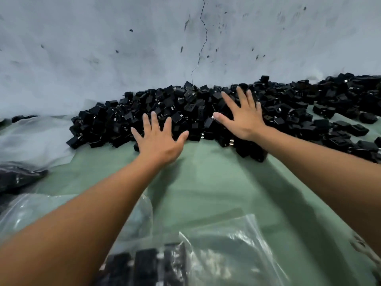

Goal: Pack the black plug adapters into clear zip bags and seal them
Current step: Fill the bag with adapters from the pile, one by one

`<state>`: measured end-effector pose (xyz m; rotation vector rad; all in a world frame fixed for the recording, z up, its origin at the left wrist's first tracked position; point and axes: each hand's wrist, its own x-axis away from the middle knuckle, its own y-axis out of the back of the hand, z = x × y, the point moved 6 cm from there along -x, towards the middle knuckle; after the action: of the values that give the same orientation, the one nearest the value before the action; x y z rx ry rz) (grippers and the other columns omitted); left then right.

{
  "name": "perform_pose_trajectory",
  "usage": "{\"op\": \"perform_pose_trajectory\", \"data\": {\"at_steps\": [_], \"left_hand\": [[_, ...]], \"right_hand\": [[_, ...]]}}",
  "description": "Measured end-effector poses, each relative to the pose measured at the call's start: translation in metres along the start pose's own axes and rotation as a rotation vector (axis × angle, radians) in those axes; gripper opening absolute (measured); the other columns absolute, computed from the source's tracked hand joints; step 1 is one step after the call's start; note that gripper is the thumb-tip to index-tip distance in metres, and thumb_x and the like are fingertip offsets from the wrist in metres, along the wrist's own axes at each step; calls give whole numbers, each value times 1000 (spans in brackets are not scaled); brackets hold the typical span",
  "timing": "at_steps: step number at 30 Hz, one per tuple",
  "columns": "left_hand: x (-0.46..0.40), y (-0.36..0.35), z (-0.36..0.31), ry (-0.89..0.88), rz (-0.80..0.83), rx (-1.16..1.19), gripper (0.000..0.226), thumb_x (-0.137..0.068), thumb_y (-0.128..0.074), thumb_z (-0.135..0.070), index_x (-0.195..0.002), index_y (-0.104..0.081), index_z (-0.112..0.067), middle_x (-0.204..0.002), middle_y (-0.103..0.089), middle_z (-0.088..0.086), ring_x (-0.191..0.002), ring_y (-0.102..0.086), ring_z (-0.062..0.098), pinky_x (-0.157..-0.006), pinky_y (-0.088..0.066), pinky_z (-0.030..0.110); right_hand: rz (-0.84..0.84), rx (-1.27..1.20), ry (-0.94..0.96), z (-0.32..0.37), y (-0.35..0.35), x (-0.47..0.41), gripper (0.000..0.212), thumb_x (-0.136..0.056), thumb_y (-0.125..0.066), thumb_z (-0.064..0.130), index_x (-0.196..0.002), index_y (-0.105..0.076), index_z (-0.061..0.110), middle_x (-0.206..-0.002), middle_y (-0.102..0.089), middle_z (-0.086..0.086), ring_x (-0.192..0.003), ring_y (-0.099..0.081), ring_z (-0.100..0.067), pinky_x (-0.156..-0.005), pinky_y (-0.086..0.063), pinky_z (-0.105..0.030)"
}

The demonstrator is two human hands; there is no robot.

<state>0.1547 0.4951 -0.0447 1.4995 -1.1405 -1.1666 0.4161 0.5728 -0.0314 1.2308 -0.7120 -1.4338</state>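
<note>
Lying at the far left edge: a filled clear zip bag [18, 178], dark with adapters, crumpled and glossy on the green worktop [216, 182]. Reaching forward just right of it: the left hand [158, 141], fingers spread flat and straight, gripping nothing, fingertips touching the near edge of the heap of black plug adapters [185, 112]. Banking against the scuffed, cracked grey wall [144, 48]: that heap, boxy matt-black plastic blocks, hard-cornered, some showing glints of metal prongs, tumbled at every angle and trailing off loosely to the right. Pressing on top of the heap further right: the right hand [243, 118], fingers likewise splayed wide, palm down, pinching nothing. Appearing to be the gathering step, with both hands set to rake or scoop a batch toward the body; no adapter lifted yet. Calling next, by judgement, for a curling of the fingers round a handful, then a pull back across the smooth green sheet toward a waiting bag. Sitting blurred at the bottom centre: another clear zip bag [237, 254], thin, wrinkled, shiny film, with black adapters lined in rows in its left part; whether sealed, impossible to tell.
</note>
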Motion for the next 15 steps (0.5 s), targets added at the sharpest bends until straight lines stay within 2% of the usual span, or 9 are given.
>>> {"op": "perform_pose_trajectory", "data": {"at_steps": [3, 6, 9, 12, 15], "left_hand": [[-43, 0, 20, 142, 37, 115, 87, -85, -13, -90, -160, -7, -46, -171, 14, 6, -154, 20, 38, -115, 11, 73], [-63, -14, 28, 278, 134, 208, 83, -83, -16, -91, -157, -12, -53, -171, 2, 8, -154, 6, 46, -117, -6, 73], [-60, -31, 24, 234, 150, 135, 79, -86, -23, -88, -156, -22, -51, -168, -9, 12, -151, -12, 47, -115, -19, 67], [-50, -31, 21, 185, 157, 123, 74, -90, -24, -84, -155, -29, -49, -166, -17, 11, -151, -17, 41, -118, -20, 63], [-33, -29, -2, 103, 197, 153, 69, -90, -20, -82, -150, -37, -52, -164, -26, 8, -150, -25, 36, -116, -19, 61]], "right_hand": [[130, -20, -34, 5, -3, -44, 95, -70, -16, 102, -155, -6, 61, -172, -8, -8, -158, -3, -38, -122, -11, -64], [148, 11, 14, 17, -5, -66, 98, -65, -21, 105, -151, -26, 58, -160, -33, -23, -149, -27, -47, -122, -24, -57], [203, 55, 62, 20, -13, -70, 94, -65, -20, 104, -145, -35, 58, -152, -42, -24, -144, -34, -48, -120, -28, -55], [212, -9, 109, 28, -10, -62, 69, -84, -25, 92, -137, -47, 54, -147, -50, -22, -145, -32, -41, -119, -26, -49], [228, -86, 158, 45, -9, -42, 51, -93, -36, 80, -127, -57, 49, -122, -54, -14, -137, -38, -36, -112, -32, -45]]}}
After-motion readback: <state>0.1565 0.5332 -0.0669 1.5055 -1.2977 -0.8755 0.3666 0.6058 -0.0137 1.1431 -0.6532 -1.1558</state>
